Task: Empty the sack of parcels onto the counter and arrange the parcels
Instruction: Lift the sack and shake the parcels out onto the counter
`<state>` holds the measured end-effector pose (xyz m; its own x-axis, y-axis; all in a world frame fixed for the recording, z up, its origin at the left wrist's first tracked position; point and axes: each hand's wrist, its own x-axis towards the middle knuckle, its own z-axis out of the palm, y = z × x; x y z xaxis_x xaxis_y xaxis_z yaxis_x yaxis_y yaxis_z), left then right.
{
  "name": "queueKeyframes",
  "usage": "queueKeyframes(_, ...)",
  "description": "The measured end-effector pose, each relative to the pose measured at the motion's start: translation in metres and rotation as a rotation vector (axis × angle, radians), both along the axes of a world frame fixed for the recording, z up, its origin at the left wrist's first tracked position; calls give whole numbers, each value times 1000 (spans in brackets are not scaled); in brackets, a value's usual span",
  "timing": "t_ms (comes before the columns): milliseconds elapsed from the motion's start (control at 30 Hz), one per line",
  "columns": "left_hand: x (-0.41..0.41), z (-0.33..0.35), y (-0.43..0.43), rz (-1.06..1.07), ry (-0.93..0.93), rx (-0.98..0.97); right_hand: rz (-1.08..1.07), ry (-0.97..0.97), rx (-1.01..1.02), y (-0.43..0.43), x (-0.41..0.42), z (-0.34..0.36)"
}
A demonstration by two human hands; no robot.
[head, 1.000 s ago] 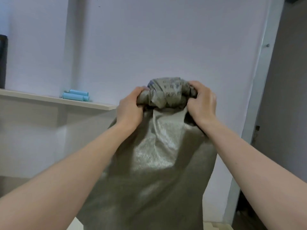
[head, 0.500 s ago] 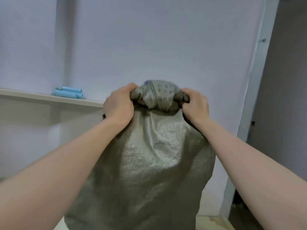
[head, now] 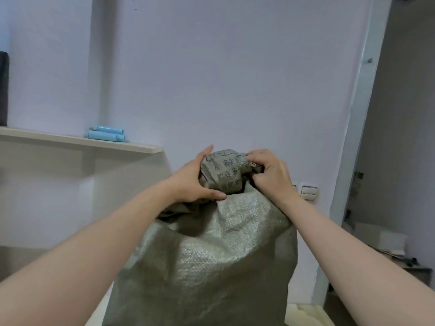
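Observation:
A large grey-green woven sack [head: 211, 260] stands upright in front of me, full and bulging. Its bunched neck, printed with dark characters, sticks up at the top. My left hand [head: 195, 180] wraps the left side of the neck, thumb pressed at its base. My right hand [head: 270, 172] grips the right side of the bunched neck with curled fingers. No parcels are visible; the sack hides whatever is inside. A pale strip of the counter [head: 306, 314] shows beside the sack's bottom right.
A light wooden shelf [head: 77, 141] juts from the wall on the left, carrying two pale blue tubes [head: 106, 135]. A dark object [head: 3, 88] stands at its far left. Wall switches [head: 309, 192] sit behind my right wrist. A doorway with clutter [head: 395, 250] opens on the right.
The sack top and both hands have sunk lower in view. The neck has loosened, and my left hand has shifted from a tight grip to a wider wrap round it.

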<state>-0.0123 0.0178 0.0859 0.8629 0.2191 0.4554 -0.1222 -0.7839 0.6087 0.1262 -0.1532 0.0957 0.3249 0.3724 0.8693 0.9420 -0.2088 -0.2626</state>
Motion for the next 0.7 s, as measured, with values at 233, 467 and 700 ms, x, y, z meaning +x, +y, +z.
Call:
queueKeyframes(233,5,-21,1,456,-394,157,200,729,-370,-39,-19,21)
queueKeyframes(467,15,-42,-8,466,-561,451,258,940,-163,-8,-36,9)
queueKeyframes(700,-26,-18,21,-53,8,-106,339,981,-186,-16,-19,4)
